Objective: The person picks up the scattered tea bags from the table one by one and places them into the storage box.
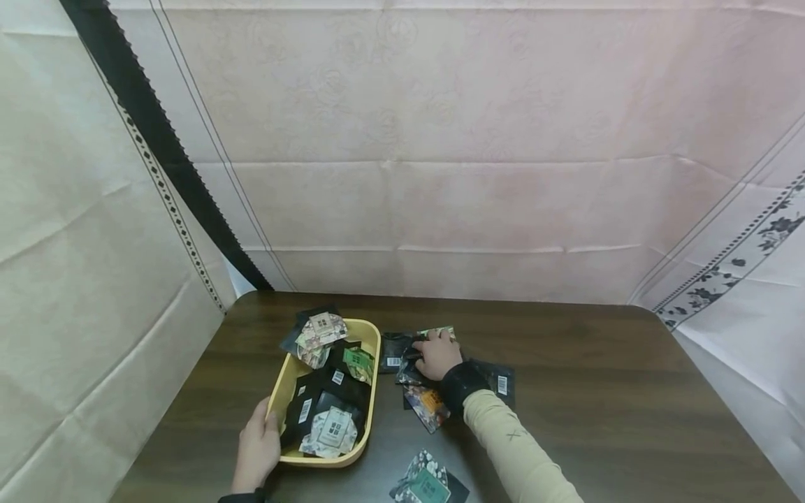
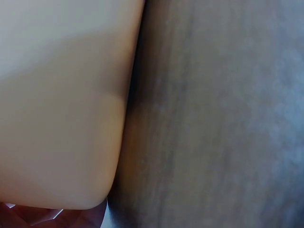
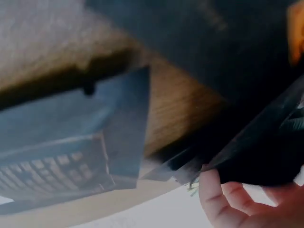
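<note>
My left hand [image 1: 259, 443] grips the left side of a yellow plastic bin [image 1: 327, 462]. In the left wrist view the bin's smooth wall [image 2: 57, 133] fills the left half, with fingers [image 2: 83, 217] curled beneath its end. Several black sachets with printed labels lie piled in the bin, one with a white floral label [image 1: 333, 432] at the front. Right of the bin, my right hand [image 1: 437, 355] is over a loose heap of similar sachets. The right wrist view shows its fingers [image 3: 212, 197] pinching the edge of a black sachet [image 3: 266, 159].
A sachet with an orange picture [image 1: 428, 405] lies below the right hand, and another with a barcode [image 1: 502, 384] sits beside the wrist. Nearer the front is a sachet with a green label [image 1: 430, 485]. The brown wooden table [image 1: 597, 391] meets hanging pale cloth [image 1: 472, 209] behind.
</note>
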Available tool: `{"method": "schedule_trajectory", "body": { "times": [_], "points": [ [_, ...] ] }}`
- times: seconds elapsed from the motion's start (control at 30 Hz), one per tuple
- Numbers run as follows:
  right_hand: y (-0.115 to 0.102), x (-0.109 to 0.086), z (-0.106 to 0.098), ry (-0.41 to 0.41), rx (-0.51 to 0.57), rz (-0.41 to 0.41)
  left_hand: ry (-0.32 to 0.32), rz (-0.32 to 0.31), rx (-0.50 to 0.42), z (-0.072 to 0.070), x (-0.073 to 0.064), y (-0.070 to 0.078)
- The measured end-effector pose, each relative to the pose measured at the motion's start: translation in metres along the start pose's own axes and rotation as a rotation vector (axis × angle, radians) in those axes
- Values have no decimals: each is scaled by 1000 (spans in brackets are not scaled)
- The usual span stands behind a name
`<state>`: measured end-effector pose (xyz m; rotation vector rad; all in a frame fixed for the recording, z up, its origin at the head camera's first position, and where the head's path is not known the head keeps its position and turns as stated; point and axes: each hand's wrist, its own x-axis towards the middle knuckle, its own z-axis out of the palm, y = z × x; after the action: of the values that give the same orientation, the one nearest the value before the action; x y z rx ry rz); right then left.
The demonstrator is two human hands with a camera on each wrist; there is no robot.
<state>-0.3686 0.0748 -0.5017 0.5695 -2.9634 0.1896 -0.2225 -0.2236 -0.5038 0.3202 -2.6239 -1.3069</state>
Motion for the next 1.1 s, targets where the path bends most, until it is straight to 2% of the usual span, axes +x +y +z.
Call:
{"method": "schedule_trajectory", "body": {
  "times": [0.23,0.37,0.53,0.67,0.8,0.97,1.03,1.1],
  "points": [
    [-6,-2,-4,101,-50,32,-13,-6,2,1,0,0],
    [-11,-3,-13,197,-25,61,-18,-2,4,1,0,0],
    [-28,-4,-30,328,78,-22,-23,-3,2,-1,0,1],
    [-52,-6,-42,373,191,-93,-27,-16,-4,-1,0,1],
    [-85,-10,-51,369,238,-164,-28,-28,-7,0,1,1],
    [-124,-11,-55,348,191,-262,-23,-39,-12,1,2,0],
    [-133,-10,-53,319,185,-307,-20,-39,-16,1,2,0],
    [-139,-11,-51,250,222,-345,-20,-36,-20,1,2,0]
  ]
}}
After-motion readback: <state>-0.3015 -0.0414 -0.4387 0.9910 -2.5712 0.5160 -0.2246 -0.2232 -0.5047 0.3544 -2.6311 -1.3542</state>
